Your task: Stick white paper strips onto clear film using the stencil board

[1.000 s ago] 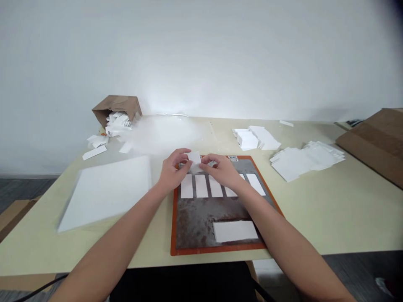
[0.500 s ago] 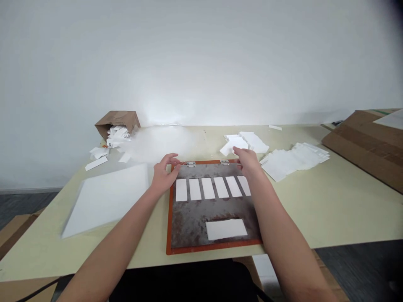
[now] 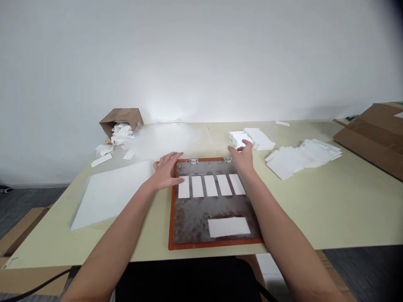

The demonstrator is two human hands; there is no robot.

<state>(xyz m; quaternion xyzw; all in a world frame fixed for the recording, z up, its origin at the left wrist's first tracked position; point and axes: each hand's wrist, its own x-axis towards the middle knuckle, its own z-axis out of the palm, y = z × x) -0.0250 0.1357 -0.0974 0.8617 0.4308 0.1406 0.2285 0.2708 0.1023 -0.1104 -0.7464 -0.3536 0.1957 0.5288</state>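
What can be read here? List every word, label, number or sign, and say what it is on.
No legible text anywhere in the head view.
white cards on the rusty metal plate: blank.
white card stacks: blank as far as they show.
paper slips spilling from the brown paper bag: too small to tell whether printed.
cardboard sheet: no print visible.

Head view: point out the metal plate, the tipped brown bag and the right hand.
metal plate [image 3: 195, 209], head view, bare rusty middle of its surface.
brown bag [image 3: 122, 114], head view, upper side of the bag.
right hand [image 3: 244, 159], head view, back of the hand.
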